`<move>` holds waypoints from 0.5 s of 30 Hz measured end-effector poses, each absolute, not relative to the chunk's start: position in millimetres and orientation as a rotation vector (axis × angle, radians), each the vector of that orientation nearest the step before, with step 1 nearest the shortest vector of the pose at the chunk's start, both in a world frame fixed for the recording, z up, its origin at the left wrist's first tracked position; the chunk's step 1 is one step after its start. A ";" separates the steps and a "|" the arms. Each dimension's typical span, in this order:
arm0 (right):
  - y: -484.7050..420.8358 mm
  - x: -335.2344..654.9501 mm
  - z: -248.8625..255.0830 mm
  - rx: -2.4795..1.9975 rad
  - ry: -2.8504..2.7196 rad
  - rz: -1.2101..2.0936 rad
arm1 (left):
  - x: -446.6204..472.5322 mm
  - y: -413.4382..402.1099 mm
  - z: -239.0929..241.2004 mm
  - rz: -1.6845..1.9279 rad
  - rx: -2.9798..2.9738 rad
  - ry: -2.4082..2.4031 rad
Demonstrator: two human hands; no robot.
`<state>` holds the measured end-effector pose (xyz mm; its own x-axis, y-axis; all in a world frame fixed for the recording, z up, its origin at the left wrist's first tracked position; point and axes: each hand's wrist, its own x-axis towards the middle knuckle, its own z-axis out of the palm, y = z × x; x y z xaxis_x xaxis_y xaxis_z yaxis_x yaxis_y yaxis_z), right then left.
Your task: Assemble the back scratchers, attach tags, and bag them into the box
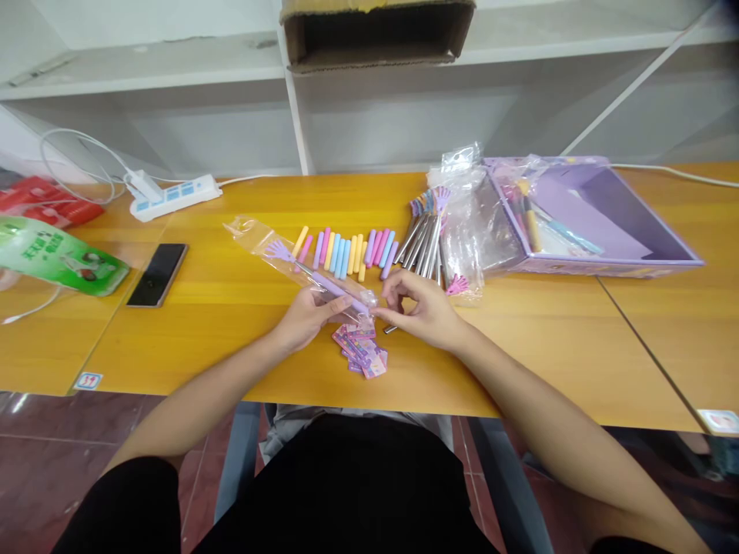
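Observation:
A purple back scratcher (pixel 332 286) with a small hand-shaped head lies inside a clear plastic bag (pixel 248 231). My left hand (pixel 309 315) is closed around the bagged scratcher near its grip. At the bag's right end, my right hand (pixel 424 308) pinches the plastic with thumb and forefinger. Below them a small pile of pink and purple cards (pixel 363 352) lies on the table. Beyond my hands is a row of coloured handle sleeves (pixel 343 254) in yellow, pink, blue and purple. To its right lies a bunch of metal scratcher rods (pixel 424 242) with hand-shaped heads.
A purple box (pixel 612 265) holding bagged scratchers stands at the right, beside loose clear bags (pixel 470 223). On the left are a phone (pixel 157 275), a green-and-white pack (pixel 63 258) and a power strip (pixel 176 196). A cardboard box (pixel 378 58) sits on the shelf above.

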<state>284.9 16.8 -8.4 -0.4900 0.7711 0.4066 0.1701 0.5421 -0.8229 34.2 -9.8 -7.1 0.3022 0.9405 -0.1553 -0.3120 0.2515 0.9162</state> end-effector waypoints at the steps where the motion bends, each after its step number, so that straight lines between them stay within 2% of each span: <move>1: 16.4 284.7 -8.5 -0.752 -1.981 0.921 | 34.5 -10.9 -8.1 0.986 0.943 0.847; 10: 13.9 284.9 -3.0 -0.642 -2.016 0.988 | 35.1 -13.4 -9.3 0.934 0.957 0.875; 15: 16.9 286.8 -3.1 -0.603 -2.069 0.938 | 32.8 -9.3 1.6 1.038 0.904 0.812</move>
<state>286.8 16.9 -3.1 -0.5910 0.6686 0.4513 0.1012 0.6165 -0.7808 32.8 -9.3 1.6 0.3020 0.9443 -0.1305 -0.3541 0.2382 0.9043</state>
